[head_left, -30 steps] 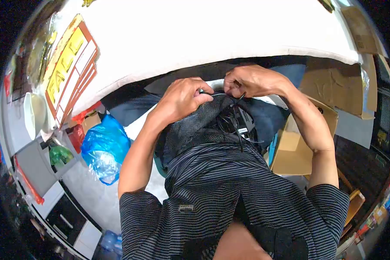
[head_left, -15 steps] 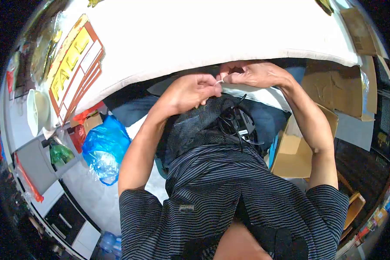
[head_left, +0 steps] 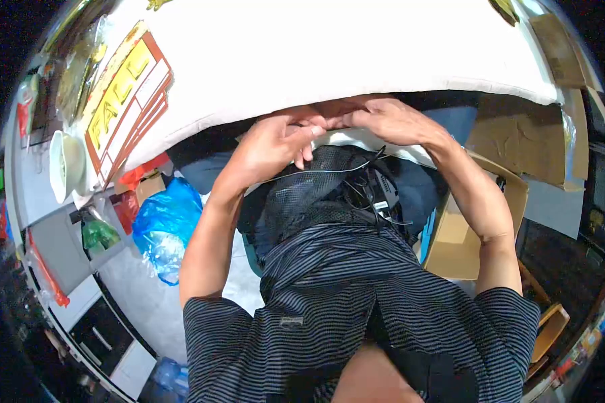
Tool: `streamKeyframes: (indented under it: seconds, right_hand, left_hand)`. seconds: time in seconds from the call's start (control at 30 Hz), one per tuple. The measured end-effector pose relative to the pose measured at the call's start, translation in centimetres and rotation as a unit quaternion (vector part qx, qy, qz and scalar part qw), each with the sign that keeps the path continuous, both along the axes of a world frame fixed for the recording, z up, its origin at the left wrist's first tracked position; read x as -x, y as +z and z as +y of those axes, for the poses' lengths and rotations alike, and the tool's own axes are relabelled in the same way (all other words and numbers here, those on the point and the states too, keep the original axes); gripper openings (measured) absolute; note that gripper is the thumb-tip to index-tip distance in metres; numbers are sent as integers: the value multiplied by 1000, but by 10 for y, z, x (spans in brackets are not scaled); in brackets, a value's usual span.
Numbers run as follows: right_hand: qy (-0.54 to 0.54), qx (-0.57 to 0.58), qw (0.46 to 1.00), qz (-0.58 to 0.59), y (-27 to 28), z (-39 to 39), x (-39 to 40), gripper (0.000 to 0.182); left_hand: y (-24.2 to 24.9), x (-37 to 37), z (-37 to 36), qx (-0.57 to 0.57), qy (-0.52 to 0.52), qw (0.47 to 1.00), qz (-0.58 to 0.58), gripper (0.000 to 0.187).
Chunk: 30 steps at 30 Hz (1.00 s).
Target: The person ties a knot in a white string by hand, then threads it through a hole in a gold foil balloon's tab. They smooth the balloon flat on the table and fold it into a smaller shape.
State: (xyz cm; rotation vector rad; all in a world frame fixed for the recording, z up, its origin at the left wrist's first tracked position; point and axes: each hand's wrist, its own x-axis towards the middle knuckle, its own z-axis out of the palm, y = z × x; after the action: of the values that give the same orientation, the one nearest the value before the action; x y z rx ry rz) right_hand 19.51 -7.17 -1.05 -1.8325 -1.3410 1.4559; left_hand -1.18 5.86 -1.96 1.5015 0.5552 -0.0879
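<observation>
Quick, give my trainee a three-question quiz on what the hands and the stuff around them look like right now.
1. True or false: the left hand and right hand meet at the white table edge.
2. What lies under the hands? A) black mesh bag B) a glass jar C) a red towel
3. Fill in: the blue plastic bag sits on the person's ____ side.

Key: 1 true; 2 A; 3 left.
</observation>
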Motion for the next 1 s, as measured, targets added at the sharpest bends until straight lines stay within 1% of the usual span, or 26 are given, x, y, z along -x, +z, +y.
streamKeyframes:
  seconds: [0.03, 0.07, 0.13, 0.17, 0.2, 0.27, 0.33, 0.4, 0.43, 0.47, 0.53, 0.57, 0.6, 0.63, 0.67, 0.7, 0.73, 0.8, 0.87, 0.93, 0.97, 1.0]
  right_hand:
    - [19, -55, 998, -26, -4, -2, -2, 41]
    - [38, -76, 996, -27, -12, -7, -7, 40]
    - [110, -41, 992, -51, 4, -13, -17, 40]
    - [155, -51, 986, -47, 9, -16, -23, 37]
    - [155, -50, 986, -47, 9, -21, -27, 37]
    - [212, -116, 968, -68, 10, -34, -28, 37]
    - [200, -118, 969, -88, 10, -41, -23, 35]
    - [196, -64, 971, -121, 12, -41, -18, 29]
    - [202, -92, 966, -135, 7, -41, -18, 24]
    - [202, -92, 966, -136, 3, -40, -20, 24]
    - [168, -83, 979, -81, -3, -38, -27, 21]
    - [162, -121, 977, -75, -6, -38, -30, 13]
    - [162, -123, 976, -75, -3, -36, -29, 13]
    - [114, -102, 988, -33, 2, -33, -28, 14]
    - [65, -80, 995, 9, 7, -30, -27, 15]
    - [52, -81, 995, 24, 11, -28, -26, 16]
    - [52, -83, 995, 24, 11, -26, -24, 16]
    - [9, -86, 996, 13, 8, -23, -20, 18]
    - [9, -97, 995, 17, 5, -19, -16, 19]
    - [-11, -90, 995, 29, 8, -17, -10, 20]
    - [5, -75, 996, 50, 10, -15, -10, 20]
    - [4, -77, 996, 50, 9, -14, -8, 20]
  left_hand:
    - [-4, 2, 0, 15, -20, 1000, 7, 22]
    - [-7, 4, -2, 18, -20, 1000, 8, 22]
    - [-10, 7, -7, -131, -116, 983, -57, 23]
    - [-10, 8, -12, -145, -121, 981, -48, 24]
    - [-11, 8, -15, -144, -120, 981, -48, 24]
    - [-16, 8, -22, -204, -150, 962, -105, 27]
    - [-14, 3, -26, -198, -147, 964, -94, 28]
    - [-15, -1, -26, -236, -159, 955, -85, 27]
    - [-16, -2, -27, -236, -159, 955, -86, 27]
    - [-17, -3, -27, -238, -159, 954, -85, 26]
    - [-15, -3, -27, -240, -158, 954, -84, 25]
    - [-12, -3, -25, -222, -156, 960, -65, 23]
    - [-11, -2, -24, -204, -153, 966, -47, 21]
    - [-10, -2, -23, -205, -153, 966, -46, 21]
    - [-9, -2, -22, -112, -127, 985, -20, 18]
    - [-8, -2, -21, -17, -100, 995, 7, 16]
    - [-6, -2, -20, -19, -99, 995, 7, 16]
    - [2, -3, -17, 91, -69, 993, -10, 14]
    - [6, -5, -15, 87, -64, 994, -24, 16]
    - [8, -5, -11, 80, -95, 992, -18, 19]
    - [11, -4, -10, 72, -92, 992, -44, 22]
    - [14, -4, -11, 70, -92, 992, -44, 22]
